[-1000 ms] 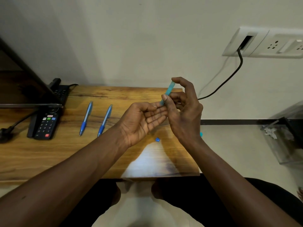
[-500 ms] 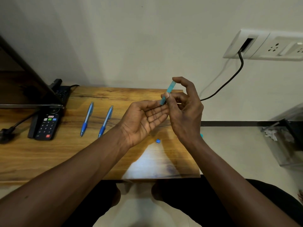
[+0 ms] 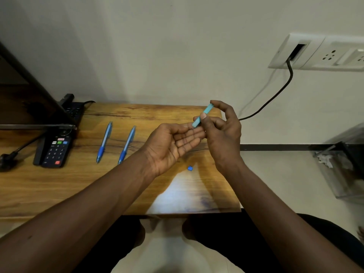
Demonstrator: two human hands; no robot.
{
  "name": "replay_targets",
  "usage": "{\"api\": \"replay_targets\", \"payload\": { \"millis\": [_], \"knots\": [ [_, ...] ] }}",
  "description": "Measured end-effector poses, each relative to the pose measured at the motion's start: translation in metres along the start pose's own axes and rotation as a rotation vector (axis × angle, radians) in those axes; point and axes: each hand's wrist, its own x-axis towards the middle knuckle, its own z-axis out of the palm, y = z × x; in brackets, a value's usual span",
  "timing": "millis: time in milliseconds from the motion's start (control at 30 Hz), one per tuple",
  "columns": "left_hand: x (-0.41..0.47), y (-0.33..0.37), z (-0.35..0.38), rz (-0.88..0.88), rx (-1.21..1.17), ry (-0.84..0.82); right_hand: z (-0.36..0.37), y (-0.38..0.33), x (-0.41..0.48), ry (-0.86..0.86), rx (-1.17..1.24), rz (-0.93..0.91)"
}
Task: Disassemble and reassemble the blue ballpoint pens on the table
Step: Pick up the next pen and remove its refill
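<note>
Little has shifted since the earlier frames: both hands stay raised over the right part of the wooden table [image 3: 59, 184], with the right hand [image 3: 222, 138] a touch farther right than half a second ago. It pinches a light-blue pen barrel [image 3: 203, 116] between thumb and index fingertip. The barrel is tilted, its upper end pointing far and right, and a thin tip shows at its lower end. The left hand [image 3: 169, 146] lies palm up just beside it, fingers relaxed and slightly bent, gripping nothing that can be seen. Its fingertips reach the barrel's lower end, though whether they touch it is unclear.

Two assembled blue pens lie side by side on the table to the left, the left pen [image 3: 104, 142] and the right pen [image 3: 127, 144] apart from each other. A small blue piece [image 3: 190, 168] sits on the wood below the hands. A black remote control [image 3: 56, 150] rests farther left. A black cable [image 3: 275, 95] hangs from the wall socket [image 3: 315, 54] at the far right.
</note>
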Motion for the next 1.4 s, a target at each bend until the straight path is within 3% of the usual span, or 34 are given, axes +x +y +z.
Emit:
{"api": "replay_targets", "payload": {
  "millis": [433,1033,1400],
  "knots": [
    [0.003,-0.007,-0.002,0.012,0.042,0.094,0.0,0.01,0.001,0.005,0.084,0.196],
    [0.004,-0.009,-0.004,0.048,0.129,0.173,0.001,0.012,0.002,0.045,0.105,0.243],
    [0.005,-0.012,-0.007,0.026,0.228,0.141,0.002,0.011,0.002,0.046,0.156,0.266]
  ]
}}
